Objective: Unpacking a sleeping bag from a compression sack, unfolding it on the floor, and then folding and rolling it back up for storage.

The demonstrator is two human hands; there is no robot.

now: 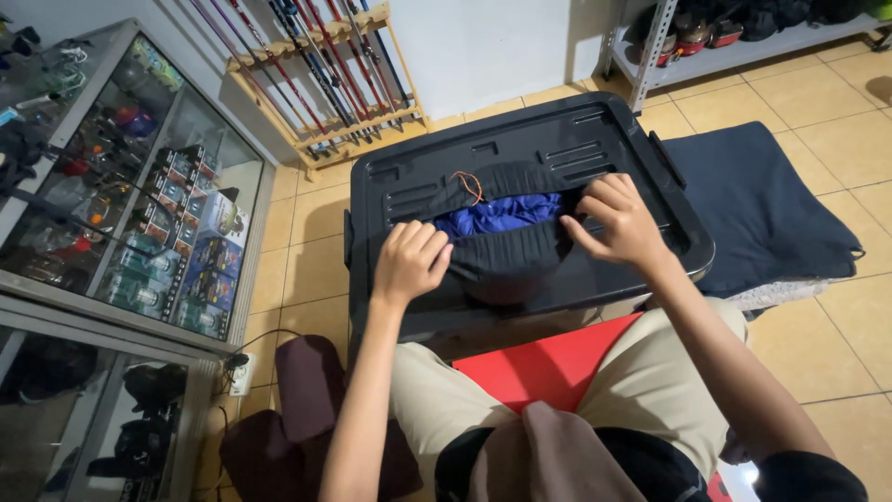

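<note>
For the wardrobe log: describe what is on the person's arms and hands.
Both forearms are bare, with no gloves, rings, watch or bracelet showing on the left hand or right hand. A black sleeve covers the right upper arm. The left shoulder is out of view.

Most of the blue fabric (497, 214) between the two hands lies hidden inside the black pouch (506, 256). The left hand (409, 262) curls its fingertips under the pouch edge, out of sight; the right hand (621, 223) likewise hides its fingertips in the cloth. The orange cord (471, 185) just beyond the grip is too thin to trace.
</note>
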